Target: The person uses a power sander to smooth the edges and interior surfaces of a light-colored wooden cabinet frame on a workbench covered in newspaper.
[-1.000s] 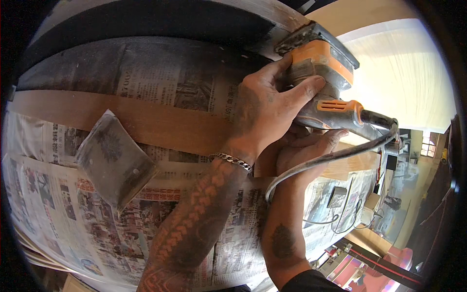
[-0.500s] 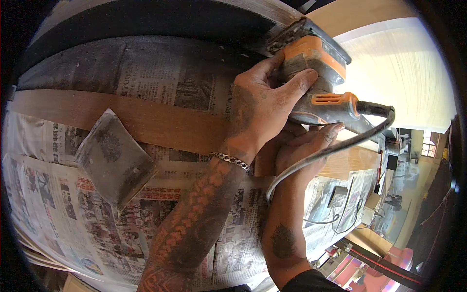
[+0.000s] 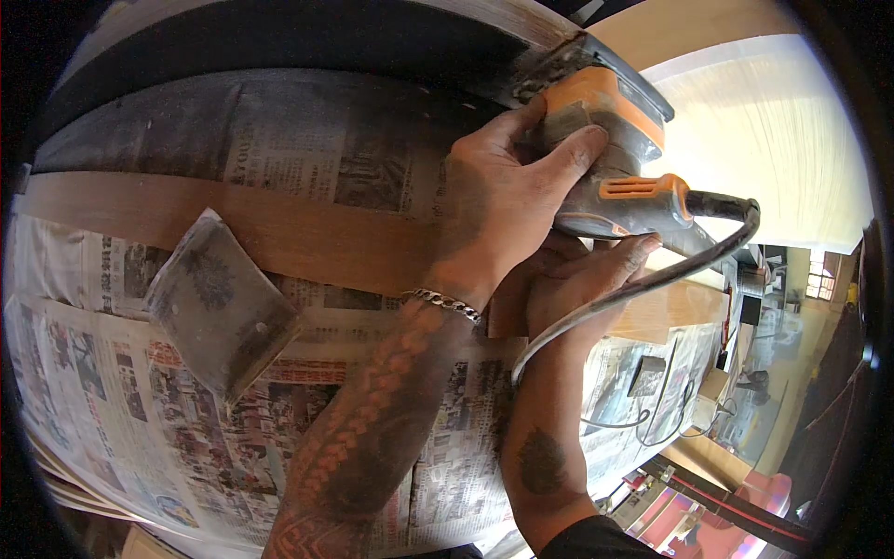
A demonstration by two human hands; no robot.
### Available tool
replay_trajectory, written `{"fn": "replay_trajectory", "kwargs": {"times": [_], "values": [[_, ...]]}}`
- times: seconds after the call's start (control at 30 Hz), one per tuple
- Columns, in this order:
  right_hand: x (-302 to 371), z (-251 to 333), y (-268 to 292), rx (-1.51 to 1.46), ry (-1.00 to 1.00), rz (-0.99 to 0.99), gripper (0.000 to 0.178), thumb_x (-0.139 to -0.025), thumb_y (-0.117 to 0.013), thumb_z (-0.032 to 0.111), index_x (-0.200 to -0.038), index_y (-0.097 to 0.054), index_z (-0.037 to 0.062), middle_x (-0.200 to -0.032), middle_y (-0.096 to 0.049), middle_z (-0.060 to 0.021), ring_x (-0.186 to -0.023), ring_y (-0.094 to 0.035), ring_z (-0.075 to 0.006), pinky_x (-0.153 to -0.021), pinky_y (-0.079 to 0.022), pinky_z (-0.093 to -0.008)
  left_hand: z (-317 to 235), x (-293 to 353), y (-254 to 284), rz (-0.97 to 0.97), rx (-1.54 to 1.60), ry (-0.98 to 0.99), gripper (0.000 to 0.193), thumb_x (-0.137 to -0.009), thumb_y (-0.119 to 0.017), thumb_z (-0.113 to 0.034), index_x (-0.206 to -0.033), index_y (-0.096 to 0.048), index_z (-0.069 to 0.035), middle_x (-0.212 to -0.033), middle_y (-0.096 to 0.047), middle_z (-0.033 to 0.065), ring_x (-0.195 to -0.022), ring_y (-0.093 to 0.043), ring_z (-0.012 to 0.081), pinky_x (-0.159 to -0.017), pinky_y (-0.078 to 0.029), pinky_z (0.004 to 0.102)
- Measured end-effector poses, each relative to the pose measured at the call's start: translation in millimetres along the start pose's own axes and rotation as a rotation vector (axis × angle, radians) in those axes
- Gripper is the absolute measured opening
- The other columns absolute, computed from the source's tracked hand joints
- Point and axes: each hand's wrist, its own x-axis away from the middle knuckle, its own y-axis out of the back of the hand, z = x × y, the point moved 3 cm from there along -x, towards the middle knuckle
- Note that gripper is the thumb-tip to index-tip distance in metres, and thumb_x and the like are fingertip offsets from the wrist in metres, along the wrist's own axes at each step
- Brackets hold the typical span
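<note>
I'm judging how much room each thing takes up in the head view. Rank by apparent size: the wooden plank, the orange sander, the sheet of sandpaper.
1. wooden plank, longest, spanning most of the bench.
2 and 3. orange sander and sheet of sandpaper look alike; the sander is partly covered by the left hand, so unsure.

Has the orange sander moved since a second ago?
Yes. The orange sander has slid slightly left and farther away along the wooden strip, judged against the worn sanding sheet, which stays put.

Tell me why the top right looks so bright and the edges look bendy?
In the head view, strong light washes out the pale surface behind the orange sander; the fisheye lens curves the wooden strip and darkens the rim; both hands look sharp.
</note>
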Motion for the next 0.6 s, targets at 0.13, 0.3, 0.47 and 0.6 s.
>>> {"fn": "replay_trajectory", "kwargs": {"times": [0.13,0.3,0.47,0.6], "values": [[1,8,-11,-0.083,-0.089,-0.053,0.059,-0.109,-0.047,0.05,-0.143,-0.046,0.0021,-0.128,-0.06,-0.0158,-0.113,-0.058,-0.0236,-0.1,-0.05,-0.0391,8,-6,-5,0.092,-0.041,-0.043,0.053,-0.09,-0.082,-0.025,-0.129,-0.066,0.006,-0.106,-0.076,0.0126,-0.092,-0.07,0.0116,-0.08,-0.058,0.0271],[-1,10,-4,-0.162,-0.139,-0.039,0.067,-0.108,-0.042,0.054,-0.148,-0.037,0.0005,-0.133,-0.055,-0.0222,-0.117,-0.06,-0.0328,-0.099,-0.055,-0.0472,11,-2,-10,0.23,-0.12,-0.056,0.057,-0.09,-0.081,-0.026,-0.131,-0.062,0.009,-0.109,-0.075,0.0144,-0.095,-0.07,0.0124,-0.082,-0.058,0.0287],[3,12,-11,-0.089,-0.004,0.004,0.053,-0.11,-0.046,0.044,-0.142,-0.045,0.001,-0.13,-0.056,-0.0163,-0.118,-0.056,-0.0237,-0.104,-0.048,-0.0396,10,-5,-8,0.136,0.101,-0.098,0.057,-0.089,-0.082,-0.019,-0.132,-0.06,0.012,-0.115,-0.073,0.0168,-0.097,-0.07,0.0148,-0.083,-0.059,0.0284],[12,2,-7,-0.061,-0.002,-0.024,0.038,-0.11,-0.049,0.028,-0.137,-0.051,0.0013,-0.128,-0.056,-0.0113,-0.121,-0.052,-0.0212,-0.109,-0.04,-0.0372,7,-3,3,0.079,0.16,-0.056,0.062,-0.09,-0.083,-0.022,-0.133,-0.058,0.015,-0.118,-0.071,0.0194,-0.102,-0.069,0.0171,-0.089,-0.057,0.0269]]}}
